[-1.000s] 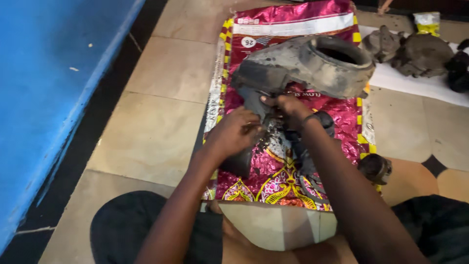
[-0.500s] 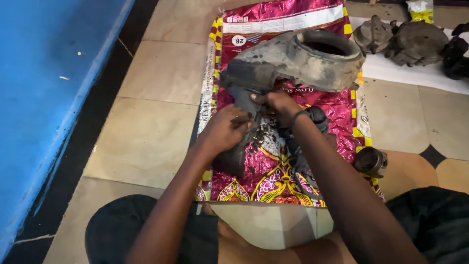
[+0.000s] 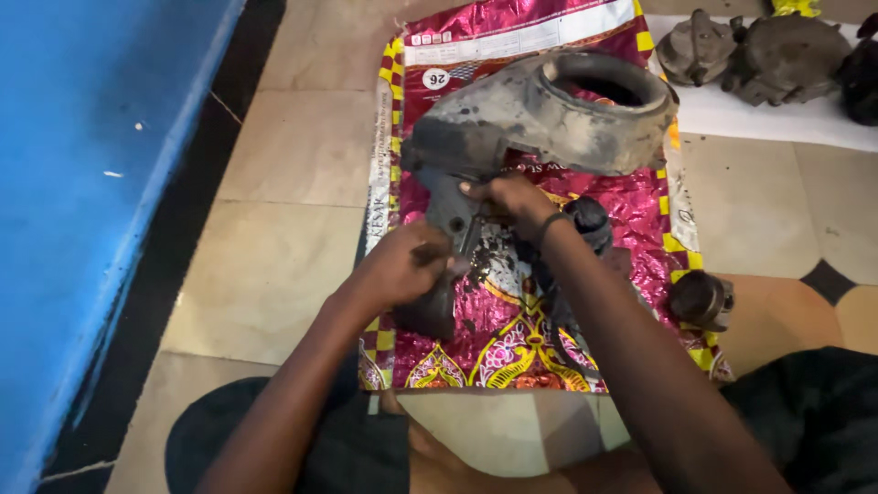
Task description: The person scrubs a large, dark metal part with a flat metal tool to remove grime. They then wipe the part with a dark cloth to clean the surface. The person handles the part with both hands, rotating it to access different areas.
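I'd keep my right hand (image 3: 512, 197) clamped on the grey housing (image 3: 540, 114) while left hand (image 3: 407, 265) fingers, seemingly pinching a small tool, work squarely.

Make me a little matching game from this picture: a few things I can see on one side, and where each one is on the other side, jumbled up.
Things:
1. large grey metal housing
2. small dark round part
3. shiny pink sack
4. blue surface

Places:
A. spread flat on the tiled floor
B. along the picture's left side
C. on the sack, its lower arm in both hands
D. at the sack's right edge

Pairs: 1-C, 2-D, 3-A, 4-B
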